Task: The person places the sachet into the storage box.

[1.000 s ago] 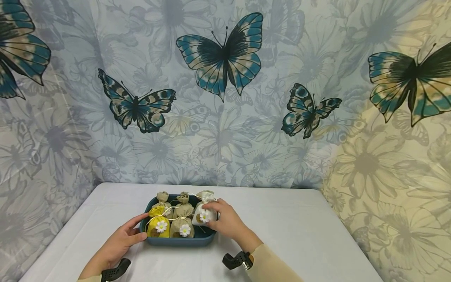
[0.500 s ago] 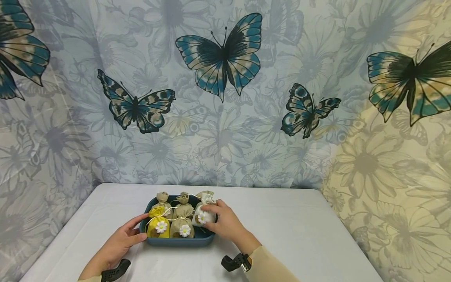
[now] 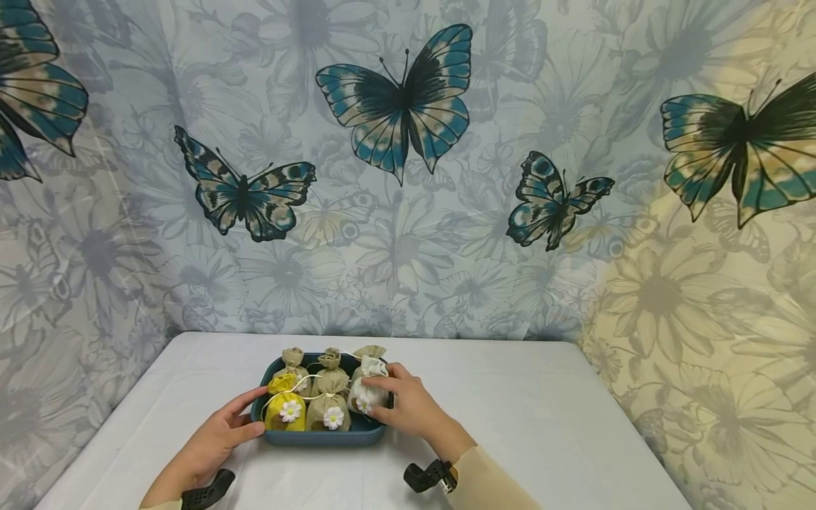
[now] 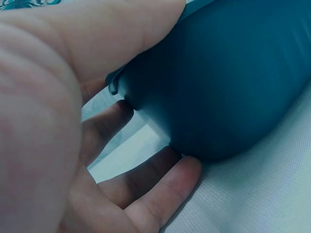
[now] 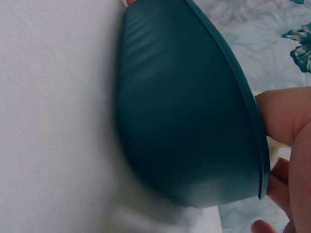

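My left hand (image 3: 217,433) grips the left end of a blue plastic bin (image 3: 331,439), thumb at the rim and fingertips against the outer wall in the left wrist view. My right hand (image 3: 416,405) holds a white drawstring pouch (image 3: 372,388) with a daisy on it, low in the bin's right side. In the right wrist view, the bin's wall (image 5: 184,107) hides the pouch, and my thumb reaches over the rim. A yellow drawstring pouch (image 3: 276,405) stands at the bin's front left, and a beige drawstring pouch (image 3: 329,404) is beside it in the middle.
More beige pouches stand behind, one at the back left (image 3: 293,359) and one partly hidden behind the white pouch. A white-covered table (image 3: 523,418) carries the bin. Close behind it hangs a butterfly-print cloth (image 3: 408,262).
My right hand has lowered the white pouch and tilted it, so its daisy sits lower and farther left. A beige pouch neck shows more behind it. The left hand stays on the bin.
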Motion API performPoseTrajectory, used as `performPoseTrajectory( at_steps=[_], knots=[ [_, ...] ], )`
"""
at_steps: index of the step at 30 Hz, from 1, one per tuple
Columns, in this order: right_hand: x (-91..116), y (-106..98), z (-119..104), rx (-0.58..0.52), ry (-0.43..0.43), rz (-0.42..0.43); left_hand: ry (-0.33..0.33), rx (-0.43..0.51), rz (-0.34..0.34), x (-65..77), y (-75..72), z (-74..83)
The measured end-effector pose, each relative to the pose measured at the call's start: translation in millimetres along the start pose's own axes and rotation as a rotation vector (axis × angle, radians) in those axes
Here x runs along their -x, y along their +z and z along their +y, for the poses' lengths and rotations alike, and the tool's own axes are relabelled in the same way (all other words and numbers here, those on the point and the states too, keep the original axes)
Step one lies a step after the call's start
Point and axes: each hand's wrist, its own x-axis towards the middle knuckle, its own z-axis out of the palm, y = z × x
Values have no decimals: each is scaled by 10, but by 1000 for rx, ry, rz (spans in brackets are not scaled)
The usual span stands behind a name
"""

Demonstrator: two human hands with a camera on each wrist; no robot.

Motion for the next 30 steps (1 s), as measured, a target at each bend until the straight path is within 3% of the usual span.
performPoseTrajectory(
  at_steps=[9, 16, 22, 26, 30],
  knots=[
    [82, -81, 127, -249, 1, 61, -2, 7, -15, -9, -15, -7],
    [143, -172, 227, -314, 14, 108, 0, 7, -10, -30, -4, -17],
    [248, -256, 315, -357, 85, 182, -15, -22, -39, -2, -1, 30],
    [301, -337, 352, -346, 136, 257, -16, -153, -54, 29, -38, 124],
    [325, -441, 369, -295, 186, 354, 13, -385, 6, 60, -32, 307]
  ],
)
